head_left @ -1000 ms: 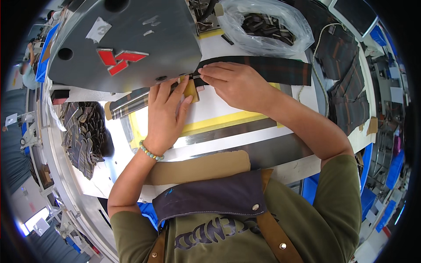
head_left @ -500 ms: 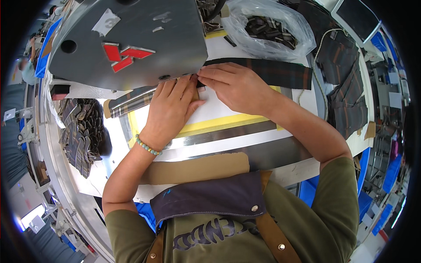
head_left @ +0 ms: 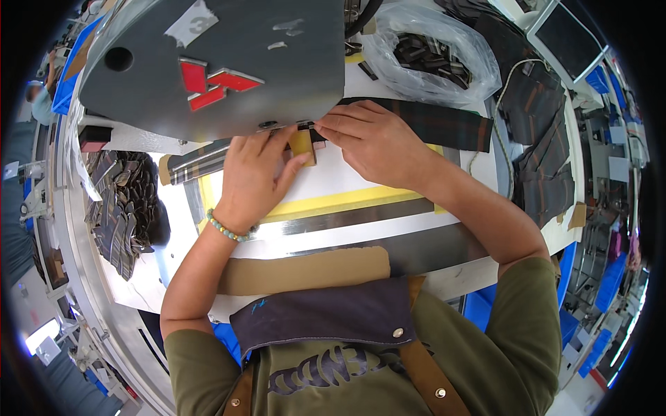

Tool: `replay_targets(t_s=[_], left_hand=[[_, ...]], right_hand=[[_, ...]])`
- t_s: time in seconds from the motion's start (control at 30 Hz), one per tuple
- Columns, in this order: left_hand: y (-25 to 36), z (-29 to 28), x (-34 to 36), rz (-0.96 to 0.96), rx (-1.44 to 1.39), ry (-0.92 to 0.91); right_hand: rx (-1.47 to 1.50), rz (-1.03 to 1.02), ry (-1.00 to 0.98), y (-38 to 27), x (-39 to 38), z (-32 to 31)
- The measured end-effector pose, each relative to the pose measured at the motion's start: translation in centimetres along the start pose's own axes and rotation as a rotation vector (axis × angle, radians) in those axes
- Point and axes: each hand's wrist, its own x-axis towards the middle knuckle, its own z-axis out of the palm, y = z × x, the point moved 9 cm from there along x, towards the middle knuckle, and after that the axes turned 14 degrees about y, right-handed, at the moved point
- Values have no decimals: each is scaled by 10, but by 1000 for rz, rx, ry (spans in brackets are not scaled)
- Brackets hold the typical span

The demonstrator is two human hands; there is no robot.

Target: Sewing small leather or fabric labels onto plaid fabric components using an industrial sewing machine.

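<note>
My left hand (head_left: 253, 173) rests beside a small yellow block (head_left: 302, 148), its thumb apart and fingers bent over a plaid strip (head_left: 193, 165) under the edge of the grey machine housing (head_left: 215, 55) with red emblem. My right hand (head_left: 371, 142) is closed, fingertips pressed on a long dark plaid strip (head_left: 444, 122) just right of the block; the exact fingertip contact is partly hidden. A white board with yellow tape (head_left: 333, 196) lies beneath both hands.
A plastic bag of small dark pieces (head_left: 430, 52) stands at the back, beside a cord, screen (head_left: 565, 38) and plaid panels (head_left: 538, 180). A dark pile of pieces (head_left: 125, 208) lies left, cardboard (head_left: 305, 270) in front. Another person (head_left: 41, 97) is at far left.
The view has shifted, moving the housing right in the picture. My left hand covered more of the yellow block half a second ago; its fingers have eased left. My right hand stays on the dark strip.
</note>
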Motion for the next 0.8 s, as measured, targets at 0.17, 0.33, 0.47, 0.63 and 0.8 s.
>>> replay_targets(t_s=[0.17,0.33,0.47,0.63,0.8], left_hand=[[-12,6,6,36,-54,-120],[-7,3,3,64,24,-121],[-1,-3,-3,80,88,-91],[1,-5,-3,114,109,-72],[5,-3,-2,128,125,-117]], right_hand=[[6,28,-34,3,-2,6],[-21,7,-41,2,-2,7],[-23,-4,-30,0,0,4],[-6,-12,-13,-2,2,2],[4,-1,1,-1,1,3]])
